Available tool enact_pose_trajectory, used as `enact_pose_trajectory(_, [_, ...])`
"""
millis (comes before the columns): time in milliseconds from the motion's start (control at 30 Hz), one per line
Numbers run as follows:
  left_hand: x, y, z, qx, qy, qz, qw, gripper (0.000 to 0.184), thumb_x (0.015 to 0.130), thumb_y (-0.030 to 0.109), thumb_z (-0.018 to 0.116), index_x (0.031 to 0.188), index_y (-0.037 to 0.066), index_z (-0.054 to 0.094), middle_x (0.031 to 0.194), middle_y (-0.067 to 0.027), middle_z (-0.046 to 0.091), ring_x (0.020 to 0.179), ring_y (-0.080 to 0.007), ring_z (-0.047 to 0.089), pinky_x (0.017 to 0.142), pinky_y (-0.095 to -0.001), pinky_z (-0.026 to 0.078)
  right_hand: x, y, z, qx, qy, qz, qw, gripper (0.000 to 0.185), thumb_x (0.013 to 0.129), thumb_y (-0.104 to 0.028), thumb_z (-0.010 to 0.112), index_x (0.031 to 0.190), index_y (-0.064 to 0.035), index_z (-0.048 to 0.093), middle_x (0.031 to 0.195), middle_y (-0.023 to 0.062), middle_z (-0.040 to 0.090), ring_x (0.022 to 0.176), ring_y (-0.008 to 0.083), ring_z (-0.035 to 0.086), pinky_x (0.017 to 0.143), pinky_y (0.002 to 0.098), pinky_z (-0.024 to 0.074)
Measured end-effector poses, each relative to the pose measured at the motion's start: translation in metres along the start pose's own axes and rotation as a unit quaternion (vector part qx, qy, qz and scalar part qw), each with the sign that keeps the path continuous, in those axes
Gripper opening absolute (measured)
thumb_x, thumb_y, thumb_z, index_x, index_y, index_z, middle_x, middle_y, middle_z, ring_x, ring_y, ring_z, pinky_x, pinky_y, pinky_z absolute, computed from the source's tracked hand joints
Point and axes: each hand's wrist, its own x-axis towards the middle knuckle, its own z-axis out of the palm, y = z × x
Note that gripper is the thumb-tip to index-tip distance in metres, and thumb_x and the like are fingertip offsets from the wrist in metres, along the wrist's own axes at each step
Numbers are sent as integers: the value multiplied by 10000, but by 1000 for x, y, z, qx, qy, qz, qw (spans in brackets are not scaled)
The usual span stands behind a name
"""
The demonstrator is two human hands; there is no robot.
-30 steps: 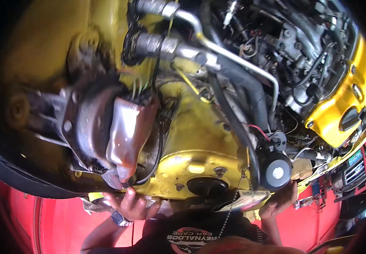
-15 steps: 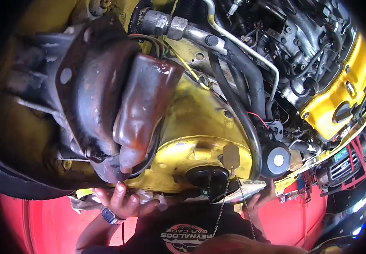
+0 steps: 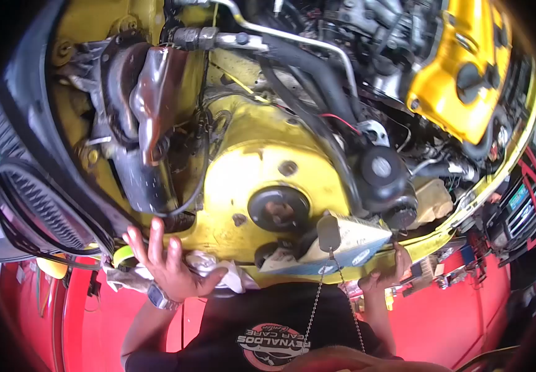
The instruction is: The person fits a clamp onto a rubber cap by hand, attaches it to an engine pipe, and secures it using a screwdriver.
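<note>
My left hand [image 3: 167, 263], with a watch [image 3: 162, 297] on its wrist, has its fingers spread at the yellow panel's front edge. It holds nothing. Beside it lies a crumpled white cloth [image 3: 225, 273], and just above the fingertips is a dark cylindrical part [image 3: 144, 186] below a brown-covered unit [image 3: 156, 102]. My right hand [image 3: 387, 273] rests at the edge on the other side, thumb apart from the fingers. Close to it, a white and blue box [image 3: 351, 243] sits tilted on the edge; no grip on it shows.
A yellow strut tower [image 3: 230, 180] with a black round centre [image 3: 278, 209] fills the middle. Hoses, a black canister [image 3: 381, 170] and a yellow engine cover [image 3: 451, 74] stand to the right. A metal tag [image 3: 328, 233] on a bead chain hangs before me.
The view has drawn back, so the brown-covered unit looks smaller and more of the tower and box shows. My left fingers are spread wider.
</note>
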Motion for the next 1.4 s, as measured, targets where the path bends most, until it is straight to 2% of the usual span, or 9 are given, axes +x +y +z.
enact_pose_trajectory(567, [-8, 40, -2, -128, 69, 42, 989, 664, 976, 333, 485, 1448, -52, 220, 1498, -255, 249, 1399, -358, 243, 1135, -473, 223, -43, 13, 3, 59, 298, 56, 951, 610, 740, -424, 713, 1254, -156, 521, 1034, 26, 565, 948, 223, 527, 771, 434, 384])
enact_pose_trajectory(700, [-31, 147, -5, 24, 147, 203, 968, 636, 993, 365, 451, 1426, -58, 255, 1484, -237, 281, 1371, -358, 311, 1133, -482, 260, -53, 25, 12, 146, 400, -40, 904, 384, 844, -330, 594, 1101, -45, 609, 843, 56, 566, 837, 201, 533, 752, 424, 426])
enact_pose_trajectory(900, [-65, 297, 119, 49, 161, 265, 949, 607, 1023, 428, 309, 1414, -36, 310, 1477, -193, 319, 1366, -327, 332, 1123, -479, 308, -174, 132, 68, 329, 560, -124, 750, 243, 871, -229, 579, 1082, -117, 622, 1096, 76, 597, 980, 277, 588, 794, 412, 460])
enact_pose_trajectory(967, [-35, 219, 115, 507, 259, 402, 717, 538, 1020, 353, 377, 1393, -32, 335, 1403, -230, 395, 1333, -331, 387, 1126, -449, 321, -244, 237, 136, 354, 451, -84, 815, 261, 852, -222, 601, 1090, -117, 622, 1101, 73, 605, 1005, 290, 595, 818, 416, 460])
enact_pose_trajectory(1100, [-33, 263, 147, 286, 222, 202, 910, 532, 1019, 348, 381, 1391, -31, 339, 1389, -226, 402, 1317, -326, 394, 1115, -444, 327, -409, 474, 357, 2, 150, 151, 977, 452, 938, -354, 515, 1259, -36, 538, 1265, 195, 558, 1170, 397, 516, 1030, 467, 366])
enact_pose_trajectory(1133, [-28, 276, 162, 289, 215, 191, 913, 531, 1019, 347, 383, 1390, -30, 340, 1385, -225, 404, 1313, -325, 396, 1112, -443, 328, -421, 513, 362, 117, -143, 332, 925, 523, 953, -419, 498, 1306, -32, 498, 1345, 213, 496, 1237, 406, 464, 1065, 452, 342])
enact_pose_trajectory(1167, [-22, 286, 168, 296, 220, 177, 912, 530, 1019, 346, 384, 1389, -30, 341, 1382, -224, 406, 1309, -324, 398, 1109, -442, 330, -466, 570, 452, 68, 99, 314, 942, 529, 961, -444, 479, 1291, -32, 523, 1363, 222, 483, 1269, 410, 434, 1075, 464, 332])
enact_pose_trajectory(1267, [-8, 308, 182, 307, 237, 146, 910, 526, 1018, 343, 387, 1388, -28, 343, 1371, -222, 411, 1296, -320, 403, 1101, -438, 334, -433, 634, 452, 105, -70, 448, 885, 750, 851, -391, 630, 1463, -97, 310, 1507, 195, 290, 1357, 392, 318, 1092, 491, 300])
enact_pose_trajectory(1400, [-2, 335, 210, 337, 244, 125, 901, 520, 1017, 338, 391, 1385, -27, 347, 1357, -218, 418, 1280, -316, 411, 1089, -432, 339, -391, 710, 542, -6, 62, 330, 942, 683, 859, -324, 628, 1430, -85, 342, 1459, 207, 334, 1330, 392, 338, 1084, 470, 306])
